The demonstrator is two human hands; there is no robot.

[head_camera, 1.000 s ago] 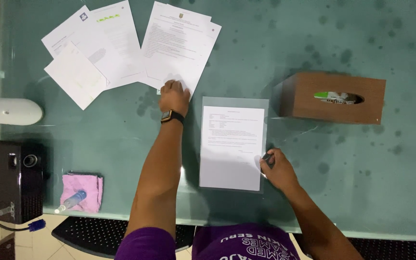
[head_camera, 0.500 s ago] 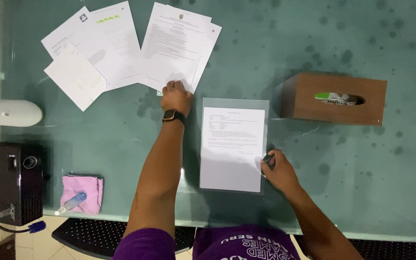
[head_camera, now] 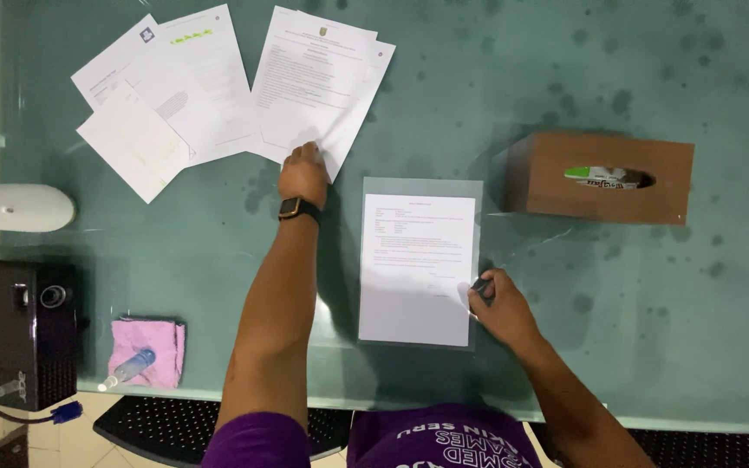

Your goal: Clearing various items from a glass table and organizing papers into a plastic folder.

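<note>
Green-tinted glass table (head_camera: 652, 69), mottled with darker spots, spread with papers.

Progress, judged from the layout: one printed sheet already inside a clear sleeve (head_camera: 418, 260), squared up near the centre of the view. Left loose and unsleeved: a printed stack (head_camera: 318, 78) at about 12 o'clock from the sleeve's left edge, a fan of white sheets (head_camera: 175, 87) at 11 o'clock, and a small blank sheet (head_camera: 132, 143) at 10 o'clock. So one piece finished with, several still to go, as far as can be judged.

Left hand (head_camera: 303, 173), with watch (head_camera: 298, 208) at the wrist, stretched out towards 11 o'clock of the sleeve. Flat, fingers spread rather than pinched, fingertips pressing on the near corner of the printed stack; nothing lifted.

Right hand (head_camera: 500, 303) at 4 o'clock of the sleeve, touching its right edge. Fingers closed round a small dark object (head_camera: 481, 284), too small to identify. Sleeve itself not gripped, only lying just beside that hand, at its 10 o'clock.

Elsewhere: brown tissue box (head_camera: 600, 178) at 2 o'clock, well apart from both hands. Pink cloth (head_camera: 145, 351) with a small bottle (head_camera: 132, 366) on it at 8 o'clock, next to a black projector (head_camera: 10, 334). White rounded object (head_camera: 10, 208) at 9 o'clock, at the table's edge.
</note>
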